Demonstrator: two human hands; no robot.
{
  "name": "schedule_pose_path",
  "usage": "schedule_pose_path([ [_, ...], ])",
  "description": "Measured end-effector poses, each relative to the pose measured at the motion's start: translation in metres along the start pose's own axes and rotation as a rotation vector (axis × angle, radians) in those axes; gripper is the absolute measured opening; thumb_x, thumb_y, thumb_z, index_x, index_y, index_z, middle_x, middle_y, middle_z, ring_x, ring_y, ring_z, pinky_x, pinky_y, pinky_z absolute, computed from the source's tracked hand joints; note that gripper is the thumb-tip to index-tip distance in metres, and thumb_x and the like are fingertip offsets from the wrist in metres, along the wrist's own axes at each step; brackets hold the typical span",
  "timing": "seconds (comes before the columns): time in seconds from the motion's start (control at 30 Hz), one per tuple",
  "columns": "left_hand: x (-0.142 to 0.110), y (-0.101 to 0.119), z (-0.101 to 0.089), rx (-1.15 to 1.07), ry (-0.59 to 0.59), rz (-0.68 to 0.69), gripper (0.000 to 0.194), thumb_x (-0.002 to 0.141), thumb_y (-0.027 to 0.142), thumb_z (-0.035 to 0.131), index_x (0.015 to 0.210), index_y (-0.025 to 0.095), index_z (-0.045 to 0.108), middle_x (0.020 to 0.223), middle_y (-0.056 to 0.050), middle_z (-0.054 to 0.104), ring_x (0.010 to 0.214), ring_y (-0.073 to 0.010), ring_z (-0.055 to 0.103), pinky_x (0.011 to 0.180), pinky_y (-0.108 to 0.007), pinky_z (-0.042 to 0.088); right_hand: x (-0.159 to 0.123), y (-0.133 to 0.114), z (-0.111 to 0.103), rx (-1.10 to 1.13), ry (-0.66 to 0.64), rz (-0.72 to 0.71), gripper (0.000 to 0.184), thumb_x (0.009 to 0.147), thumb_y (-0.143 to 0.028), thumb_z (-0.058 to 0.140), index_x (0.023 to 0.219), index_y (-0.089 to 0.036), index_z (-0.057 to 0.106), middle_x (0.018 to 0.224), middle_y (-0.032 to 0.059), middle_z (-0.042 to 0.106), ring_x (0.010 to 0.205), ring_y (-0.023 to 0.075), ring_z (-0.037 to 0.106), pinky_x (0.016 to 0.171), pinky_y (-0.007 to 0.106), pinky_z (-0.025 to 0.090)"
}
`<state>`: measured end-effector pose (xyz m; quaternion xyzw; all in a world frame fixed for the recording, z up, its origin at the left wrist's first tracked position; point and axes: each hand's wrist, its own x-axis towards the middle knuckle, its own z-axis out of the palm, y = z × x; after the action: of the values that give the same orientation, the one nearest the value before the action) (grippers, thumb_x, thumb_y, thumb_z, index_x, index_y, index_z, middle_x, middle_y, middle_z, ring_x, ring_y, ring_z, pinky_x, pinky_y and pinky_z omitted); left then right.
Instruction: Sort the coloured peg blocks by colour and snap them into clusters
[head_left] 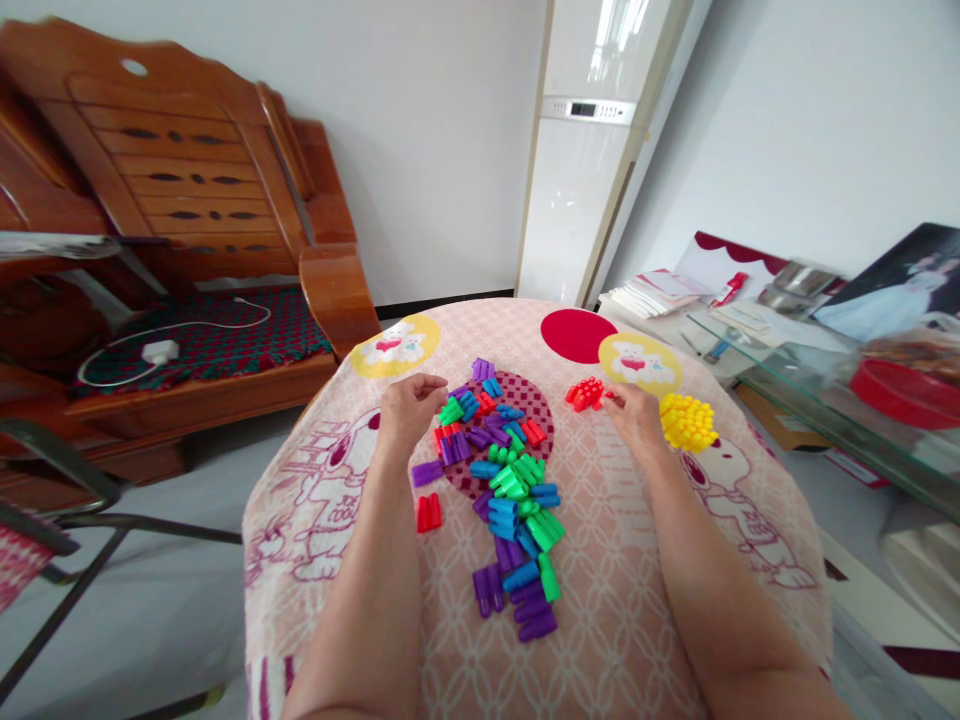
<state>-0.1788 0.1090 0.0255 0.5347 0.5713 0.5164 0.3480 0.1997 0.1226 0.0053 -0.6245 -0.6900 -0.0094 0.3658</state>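
A loose heap of small plastic pieces shaped like joined rounded pegs lies mid-table, with purple pieces [491, 590], blue pieces [502, 518] and green pieces [517, 478] mixed together. Several red pieces [429, 513] are scattered among them. At the heap's upper left edge is my left hand [411, 408], fingers slightly bent and apart, seemingly with nothing in them. My right hand [636, 418] pinches a small red piece [609, 396], partly hidden by the fingertips. It is just right of a red cluster [584, 394]. Beyond that hand sits a yellow cluster [688, 422].
A patterned pink cloth [600, 620] covers the round table. On the left stands a wooden bench [195, 170] with a white charger [160, 352]. To the right, a glass shelf [795, 370] bears a red bowl [911, 392]. A tall white cabinet unit [570, 200] stands behind.
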Motion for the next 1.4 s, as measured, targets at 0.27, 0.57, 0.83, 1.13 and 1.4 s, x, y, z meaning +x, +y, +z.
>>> schedule_pose_path([
  [0.27, -0.002, 0.004, -0.015, 0.485, -0.01, -0.068, 0.018, 0.072, 0.027, 0.059, 0.079, 0.017, 0.073, 0.064, -0.004, 0.07, 0.062, -0.0194, 0.066, 0.06, -0.027, 0.046, -0.003, -0.003, -0.003, 0.054, 0.1, 0.047, 0.033, 0.079, -0.036, 0.056, 0.095, -0.014, 0.076, 0.082, 0.0132, 0.076, 0.075, 0.0263, 0.07, 0.074, 0.038, 0.056],
  [0.57, -0.006, 0.001, -0.019, 0.573, -0.394, -0.112, 0.006, 0.058, 0.026, 0.072, 0.058, 0.021, 0.068, 0.052, 0.0, 0.066, 0.051, -0.0166, 0.061, 0.05, -0.023, 0.039, -0.008, -0.036, -0.006, 0.139, 0.219, -0.034, 0.03, 0.085, -0.034, 0.05, 0.086, -0.018, 0.075, 0.087, 0.0125, 0.078, 0.077, 0.025, 0.072, 0.075, 0.035, 0.056],
  [0.83, -0.006, 0.006, -0.019, 0.283, -0.391, -0.145, 0.016, 0.054, 0.032, 0.075, 0.063, 0.02, 0.07, 0.05, 0.0, 0.064, 0.047, -0.0147, 0.058, 0.047, -0.023, 0.041, -0.015, -0.064, -0.005, 0.227, 0.157, -0.084, 0.03, 0.087, -0.037, 0.051, 0.085, -0.021, 0.075, 0.088, 0.0093, 0.078, 0.079, 0.0233, 0.072, 0.075, 0.034, 0.056],
  [1.13, -0.015, 0.031, 0.004, -0.15, -0.382, -0.056, 0.041, 0.062, 0.042, 0.081, 0.089, 0.014, 0.067, 0.079, -0.006, 0.072, 0.067, -0.0176, 0.068, 0.062, -0.029, 0.055, -0.025, -0.101, 0.004, 0.704, -0.263, 0.06, 0.029, 0.085, -0.044, 0.062, 0.09, -0.018, 0.075, 0.068, 0.0032, 0.072, 0.051, 0.018, 0.065, 0.05, 0.028, 0.052],
  [1.4, -0.023, 0.043, 0.033, -0.156, -0.584, 0.034, 0.036, 0.063, 0.035, 0.081, 0.086, 0.015, 0.062, 0.076, -0.002, 0.068, 0.064, -0.0141, 0.065, 0.058, -0.024, 0.05, -0.039, -0.128, 0.011, 0.921, -0.5, 0.179, 0.036, 0.082, -0.047, 0.067, 0.103, -0.018, 0.071, 0.069, 0.0016, 0.073, 0.058, 0.0196, 0.07, 0.051, 0.028, 0.057],
])
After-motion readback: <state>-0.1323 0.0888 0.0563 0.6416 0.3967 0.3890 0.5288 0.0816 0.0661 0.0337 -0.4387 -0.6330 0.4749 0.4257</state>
